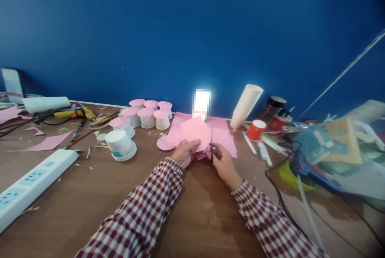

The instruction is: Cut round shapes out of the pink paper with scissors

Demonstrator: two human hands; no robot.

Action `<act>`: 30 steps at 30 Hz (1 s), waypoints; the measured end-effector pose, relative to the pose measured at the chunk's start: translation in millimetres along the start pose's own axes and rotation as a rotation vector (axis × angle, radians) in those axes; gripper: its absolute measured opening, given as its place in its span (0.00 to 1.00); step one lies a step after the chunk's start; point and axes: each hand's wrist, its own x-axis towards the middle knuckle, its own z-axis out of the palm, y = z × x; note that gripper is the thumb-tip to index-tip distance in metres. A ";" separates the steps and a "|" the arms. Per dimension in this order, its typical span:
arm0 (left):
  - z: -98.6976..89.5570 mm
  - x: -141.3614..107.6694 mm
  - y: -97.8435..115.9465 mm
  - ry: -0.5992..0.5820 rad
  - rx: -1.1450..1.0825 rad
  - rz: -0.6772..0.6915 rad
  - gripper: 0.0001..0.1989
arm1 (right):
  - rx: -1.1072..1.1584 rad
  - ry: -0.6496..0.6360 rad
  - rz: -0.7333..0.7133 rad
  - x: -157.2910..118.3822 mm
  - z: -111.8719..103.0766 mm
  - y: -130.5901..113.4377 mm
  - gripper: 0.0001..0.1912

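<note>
My left hand [185,152] pinches a piece of pink paper [196,130] by its lower left edge, thumb on top. In my right hand [224,164] are dark-handled scissors [211,151], their blades pointing away from me along the paper's right side. Whether the blades touch the paper I cannot tell. Beneath both lie larger pink sheets [224,133]. Just left of my left hand rests a rounded pink paper piece [165,143]. Several paper cups with pink tops [147,112] stand to the left, near a white paper cup [118,143] on a lid.
A leaning stack of paper cups [246,103], a red cup [256,130] and markers [264,151] are on the right, near a blue glue gun [313,175] with cables. At left lie a power strip [36,181] and a yellow glue gun [75,113]. A blue wall [150,41] rises behind.
</note>
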 end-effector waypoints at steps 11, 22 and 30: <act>-3.1 2.5 -1.9 -0.001 0.000 0.000 0.14 | -0.018 0.000 -0.006 0.3 -0.4 1.6 0.23; -2.2 1.3 -1.4 0.014 0.003 0.005 0.13 | -0.027 -0.018 -0.012 -0.3 -1.1 1.7 0.22; -2.8 2.3 -1.0 0.031 0.015 0.017 0.12 | -0.036 -0.022 -0.015 -0.7 -0.7 1.6 0.22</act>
